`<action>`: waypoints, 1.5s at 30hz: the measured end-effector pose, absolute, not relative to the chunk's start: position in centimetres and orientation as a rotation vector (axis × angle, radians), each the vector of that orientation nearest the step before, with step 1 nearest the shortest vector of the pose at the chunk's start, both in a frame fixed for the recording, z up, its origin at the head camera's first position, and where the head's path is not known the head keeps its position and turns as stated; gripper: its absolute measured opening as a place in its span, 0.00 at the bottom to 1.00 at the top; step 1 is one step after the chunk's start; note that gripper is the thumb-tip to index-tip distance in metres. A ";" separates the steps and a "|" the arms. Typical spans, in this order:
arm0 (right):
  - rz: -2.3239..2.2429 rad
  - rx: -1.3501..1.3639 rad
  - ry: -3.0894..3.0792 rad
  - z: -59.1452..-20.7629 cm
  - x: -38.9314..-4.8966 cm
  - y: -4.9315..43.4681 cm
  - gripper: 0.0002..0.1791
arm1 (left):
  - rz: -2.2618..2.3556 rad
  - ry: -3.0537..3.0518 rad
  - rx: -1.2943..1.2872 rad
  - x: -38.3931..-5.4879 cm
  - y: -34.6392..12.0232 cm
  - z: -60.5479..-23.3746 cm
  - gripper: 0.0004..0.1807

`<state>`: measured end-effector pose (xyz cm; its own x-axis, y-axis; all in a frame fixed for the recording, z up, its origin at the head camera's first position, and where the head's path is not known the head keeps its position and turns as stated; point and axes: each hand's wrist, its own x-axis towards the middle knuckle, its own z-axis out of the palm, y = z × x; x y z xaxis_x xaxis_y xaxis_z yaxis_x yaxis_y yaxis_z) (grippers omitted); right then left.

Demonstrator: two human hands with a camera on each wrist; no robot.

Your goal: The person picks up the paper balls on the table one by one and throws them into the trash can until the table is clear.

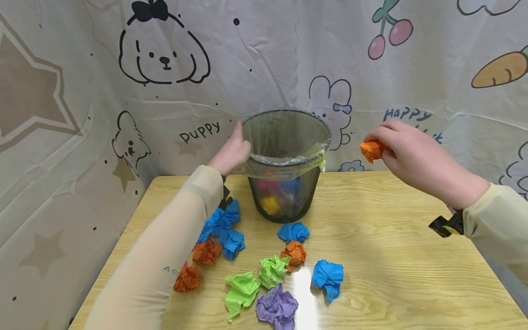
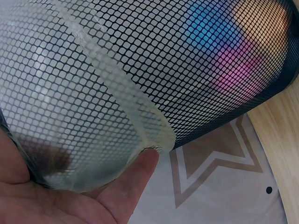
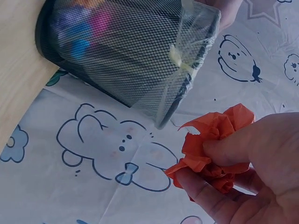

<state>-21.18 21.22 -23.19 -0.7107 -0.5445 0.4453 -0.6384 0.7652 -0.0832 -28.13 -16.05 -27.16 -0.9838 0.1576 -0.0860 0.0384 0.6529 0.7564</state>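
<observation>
A black mesh wastebasket stands upright at the back of the table, lined with a clear plastic bag folded over its rim. My left hand grips the basket at the left side of its rim; in the left wrist view, a finger lies along the bag's outside. Crumpled paper balls in pink, blue, yellow and purple show through the mesh near the bottom. To the right of the basket, above the table, my right hand pinches a crumpled orange paper ball between thumb and fingers, apart from the rim.
Several crumpled papers lie on the wooden table: blue, green, purple and orange. More blue and orange ones lie partly behind my left forearm. A printed curtain hangs close behind the basket.
</observation>
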 end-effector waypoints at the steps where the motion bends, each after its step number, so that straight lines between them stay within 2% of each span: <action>1: 0.333 0.903 -2.562 -23.1 -21.4 21.0 0.16 | 1.240 2.724 0.162 -28.1 -16.0 -27.2 0.39; 29: 0.479 0.959 -2.640 -22.3 -28.6 12.0 0.18 | 1.229 2.730 0.189 -28.4 -16.1 -27.3 0.39; 35: 0.456 1.001 -2.698 -22.4 -29.5 10.6 0.18 | 1.224 2.729 0.182 -28.4 -16.1 -27.2 0.39; 45: 0.357 1.058 -2.773 -22.5 -30.6 8.5 0.22 | 1.230 2.724 0.180 -28.4 -16.1 -27.2 0.39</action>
